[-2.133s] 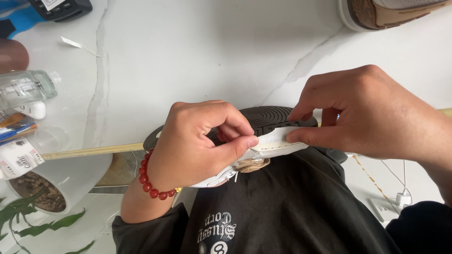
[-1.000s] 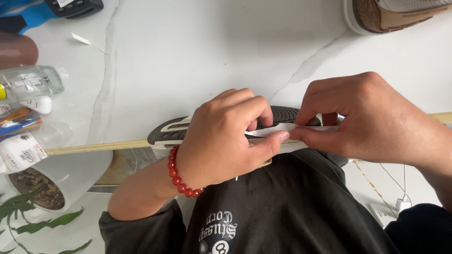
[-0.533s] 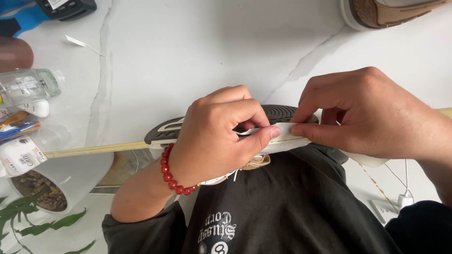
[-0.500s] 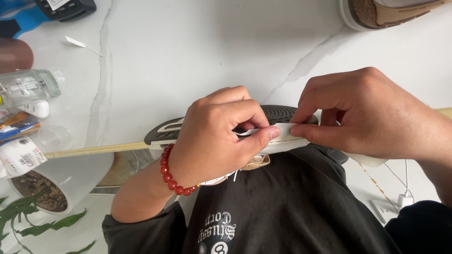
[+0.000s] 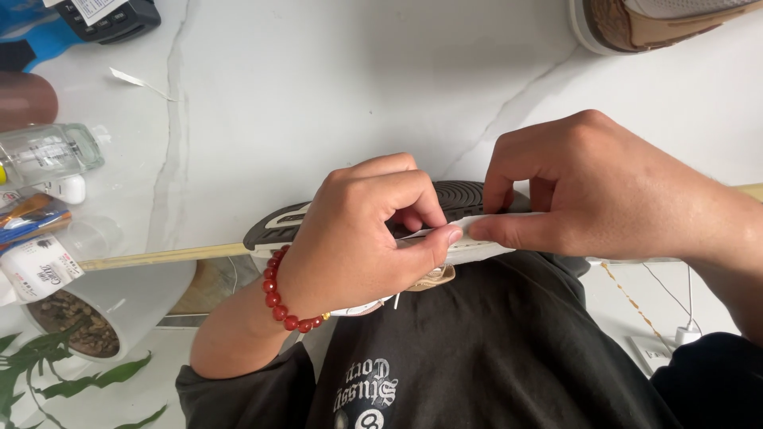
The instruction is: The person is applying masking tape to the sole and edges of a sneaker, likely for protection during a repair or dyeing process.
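Both hands meet over a sneaker (image 5: 465, 199) held sole-up at the near edge of the white marble table (image 5: 358, 87), against the person's dark shirt. The left hand (image 5: 358, 238), red bead bracelet (image 5: 280, 295) at the wrist, curls knuckles-up, thumb and forefinger pinching the shoe's white sole edge. The right hand (image 5: 604, 191) arches beside it, thumb tip touching the left thumb, pinching the same edge.

Left hand (image 5: 362, 238), right hand (image 5: 592, 195): thumbs seemingly touching, pinched grip.
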